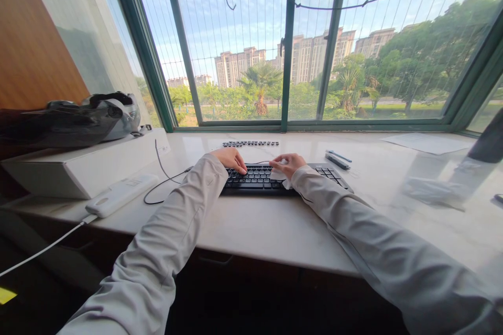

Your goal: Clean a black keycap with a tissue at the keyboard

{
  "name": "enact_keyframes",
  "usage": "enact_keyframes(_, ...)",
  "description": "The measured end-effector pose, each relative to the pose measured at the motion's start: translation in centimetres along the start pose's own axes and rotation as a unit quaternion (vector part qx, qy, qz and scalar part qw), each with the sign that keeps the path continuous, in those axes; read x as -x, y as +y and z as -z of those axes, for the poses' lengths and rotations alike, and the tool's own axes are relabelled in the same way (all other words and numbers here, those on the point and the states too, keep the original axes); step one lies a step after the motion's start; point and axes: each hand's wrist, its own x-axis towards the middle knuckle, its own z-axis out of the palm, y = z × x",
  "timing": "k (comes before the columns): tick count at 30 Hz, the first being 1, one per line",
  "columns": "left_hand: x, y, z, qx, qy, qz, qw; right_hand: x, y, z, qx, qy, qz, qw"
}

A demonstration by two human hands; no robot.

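Sleeves hid both wrists; left hand (pixel 231 159) rested flat on the keyboard (pixel 271 178), right hand (pixel 288 164) grasped a white cloth (pixel 278 174), its shape unclear

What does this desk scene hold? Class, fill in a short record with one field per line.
Setting: pale counter under a large window
Left hand: resting on the black keyboard
Right hand: pressing a white cloth onto the keyboard
Behind keyboard: row of loose keycaps
Right of keyboard: pen
Left side: white power strip, white box
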Motion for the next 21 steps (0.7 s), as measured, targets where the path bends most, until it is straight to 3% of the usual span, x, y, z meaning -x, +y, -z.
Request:
enact_keyframes(5, 0.0, 0.2, 0.0, -0.016, 0.003, 0.009, 1.000, 0.1, 0.2, -0.2, 0.023, 0.003, 0.027, 0.999)
enact_keyframes(9, 0.1, 0.4, 0.0, -0.042, 0.013, 0.021, 0.999, 0.6, -0.3, -0.4, 0.116, 0.006, 0.063, 0.991)
enact_keyframes(12, 0.1, 0.5, 0.0, -0.045, 0.013, 0.025, 0.999, 1.4, -1.3, -0.5, 0.188, -0.004, 0.095, 0.978)
enact_keyframes(17, -0.1, 0.2, -0.1, -0.027, 0.018, 0.035, 0.999, 2.5, -3.0, -1.3, 0.246, -0.077, 0.213, 0.942)
enact_keyframes(21, -0.7, -0.5, -0.3, -0.008, 0.024, 0.066, 0.997, 2.9, -3.7, -2.1, 0.292, -0.102, 0.241, 0.920)
